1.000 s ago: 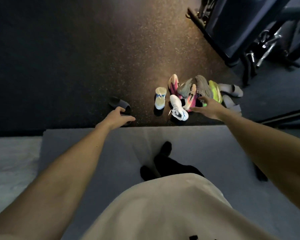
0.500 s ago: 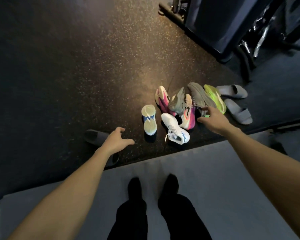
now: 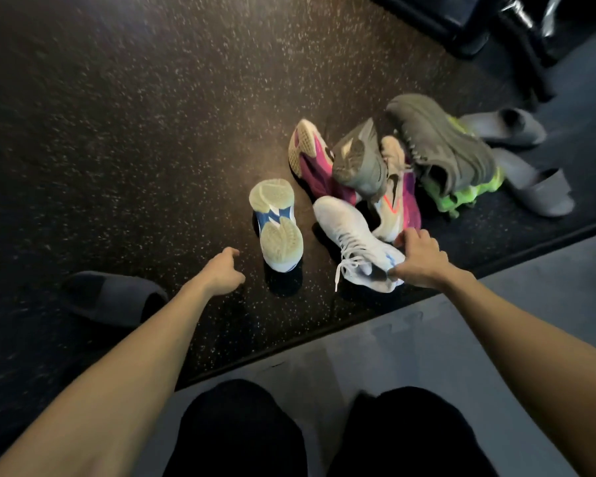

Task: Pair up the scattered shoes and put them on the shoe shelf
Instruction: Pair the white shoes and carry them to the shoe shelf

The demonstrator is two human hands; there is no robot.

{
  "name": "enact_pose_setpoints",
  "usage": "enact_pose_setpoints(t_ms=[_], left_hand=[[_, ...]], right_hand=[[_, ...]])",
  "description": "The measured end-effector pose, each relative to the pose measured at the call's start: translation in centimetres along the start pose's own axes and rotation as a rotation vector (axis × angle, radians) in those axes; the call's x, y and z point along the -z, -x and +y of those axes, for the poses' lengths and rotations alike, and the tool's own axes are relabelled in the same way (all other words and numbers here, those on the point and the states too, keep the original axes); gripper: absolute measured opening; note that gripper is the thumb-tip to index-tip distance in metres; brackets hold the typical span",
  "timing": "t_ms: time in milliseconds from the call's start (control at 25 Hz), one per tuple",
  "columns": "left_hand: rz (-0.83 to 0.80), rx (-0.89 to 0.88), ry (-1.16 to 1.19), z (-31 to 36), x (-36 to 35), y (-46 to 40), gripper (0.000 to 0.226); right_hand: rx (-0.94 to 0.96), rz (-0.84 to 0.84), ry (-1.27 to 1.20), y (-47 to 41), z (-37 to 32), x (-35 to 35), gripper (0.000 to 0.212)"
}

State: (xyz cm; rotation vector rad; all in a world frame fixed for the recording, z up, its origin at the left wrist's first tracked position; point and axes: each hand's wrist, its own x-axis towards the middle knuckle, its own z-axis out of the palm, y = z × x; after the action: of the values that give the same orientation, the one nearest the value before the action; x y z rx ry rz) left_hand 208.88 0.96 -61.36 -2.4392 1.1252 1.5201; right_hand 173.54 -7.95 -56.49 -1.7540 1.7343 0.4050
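Note:
A pile of shoes lies on the dark speckled floor. My right hand (image 3: 420, 259) grips the heel of an upright white laced sneaker (image 3: 351, 235). Its match (image 3: 277, 222) lies sole-up just to the left, showing a white and blue sole. My left hand (image 3: 222, 273) hovers beside that sole with loosely curled fingers, holding nothing. Behind them are two pink shoes (image 3: 310, 160) (image 3: 398, 201), two grey shoes (image 3: 362, 160) (image 3: 441, 142) and a neon green shoe (image 3: 461, 197). No shoe shelf is in view.
Two grey slides (image 3: 506, 127) (image 3: 537, 191) lie at the right of the pile. A dark slide (image 3: 114, 297) lies alone at the left. I stand on a grey mat (image 3: 427, 356) whose edge runs just below the shoes. A black equipment frame (image 3: 468, 25) stands at the top right.
I have leaned in closer to the pile. My right hand moved from the pink shoe down to the white sneaker's heel and took hold. My left hand moved right, away from the dark slide.

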Motion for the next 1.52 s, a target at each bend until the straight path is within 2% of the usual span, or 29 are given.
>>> enact_pose_setpoints(t_ms=[120,240,360,560,800,1000,1080,1160,1400,1440,1520], left_hand=[[-0.004,-0.073,0.109,-1.7,-3.0,-4.9,0.081],[-0.012,-0.193,0.247,-2.0,-5.0,-7.8,0.099],[-0.033,-0.268,0.402,-1.4,-6.5,-9.2,0.114],[-0.065,-0.149,0.568,0.1,-7.4,-10.0,0.122],[-0.137,-0.113,0.675,2.1,-8.0,-7.9,0.098],[-0.175,-0.073,1.243,5.4,-8.8,-6.8,0.056],[-0.089,-0.135,1.315,6.8,-9.1,-6.4,0.04],[0.116,-0.263,1.206,7.7,-9.7,-6.5,0.041],[0.7,-0.648,0.54,7.3,-10.0,-5.1,0.044],[0.748,-0.72,0.399,6.9,-10.2,-4.9,0.042],[0.715,-0.768,0.123,6.2,-11.0,-4.1,0.041]], right_hand=[[0.049,0.031,0.07,-2.9,1.1,-5.3,0.063],[0.245,0.22,0.102,-4.8,1.5,-7.7,0.057],[0.355,0.286,0.173,-5.2,1.7,-8.3,0.051],[0.338,0.312,0.102,-4.3,1.8,-8.3,0.035],[0.304,0.425,-0.182,-2.4,4.4,-8.3,0.019],[0.222,0.593,-0.354,-0.8,7.4,-8.4,0.014],[0.199,0.679,-0.418,-0.3,8.4,-8.1,0.015],[0.189,0.76,-0.474,0.3,9.2,-7.7,0.015],[0.167,0.942,-0.586,1.4,9.6,-6.2,0.016],[0.169,0.953,-0.593,1.5,9.4,-6.0,0.018],[0.168,0.968,-0.601,1.6,9.0,-5.5,0.02]])
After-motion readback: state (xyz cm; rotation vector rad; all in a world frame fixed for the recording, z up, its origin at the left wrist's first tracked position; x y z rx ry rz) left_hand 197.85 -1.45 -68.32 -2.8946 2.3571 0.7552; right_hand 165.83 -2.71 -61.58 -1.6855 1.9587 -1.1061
